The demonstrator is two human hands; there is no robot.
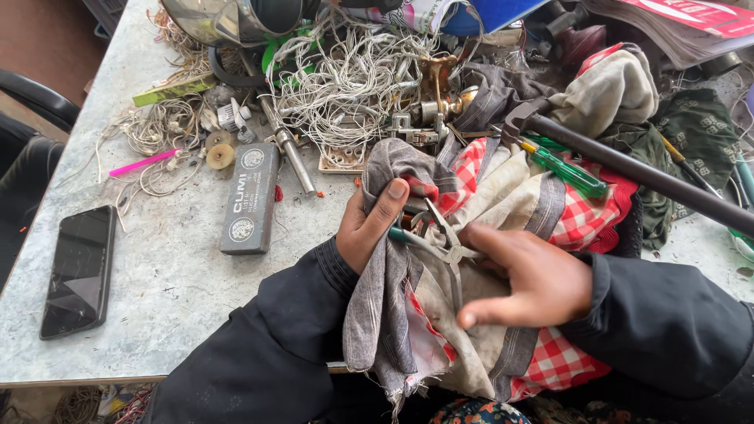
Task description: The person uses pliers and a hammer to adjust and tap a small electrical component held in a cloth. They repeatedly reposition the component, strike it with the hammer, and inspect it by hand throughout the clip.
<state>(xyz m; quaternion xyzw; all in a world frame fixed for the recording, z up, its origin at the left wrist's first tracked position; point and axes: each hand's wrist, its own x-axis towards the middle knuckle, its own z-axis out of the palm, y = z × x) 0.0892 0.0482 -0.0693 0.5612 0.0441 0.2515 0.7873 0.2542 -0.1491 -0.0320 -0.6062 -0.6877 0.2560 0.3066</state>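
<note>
We've got a checked cloth (503, 188) bunched at the near edge of the table (173, 267), red-white checks w/ grey and dirty cream patches. Everything below is placed relative to that cloth. Our left hand (369, 228) is clamped on its left grey fold, thumb on top. Our right hand (526, 279) lies over the cloth's middle, fingers curled round one handle of the pliers (440, 239), closed on it, not fully fisted. Pliers sit on the cloth btwn both hands, metal jaws pointing away from us, teal grip toward the left hand. A green-handled screwdriver (569, 173) rests on the cloth's far right part, and a black rod (644, 177) crosses just beyond it. Left of the cloth: a grey rectangular block (250, 198), then a dark phone (78, 271) well apart. Beyond the cloth, a tangle of pale wire (345, 78). A pink stick (145, 162) lies far left.
</note>
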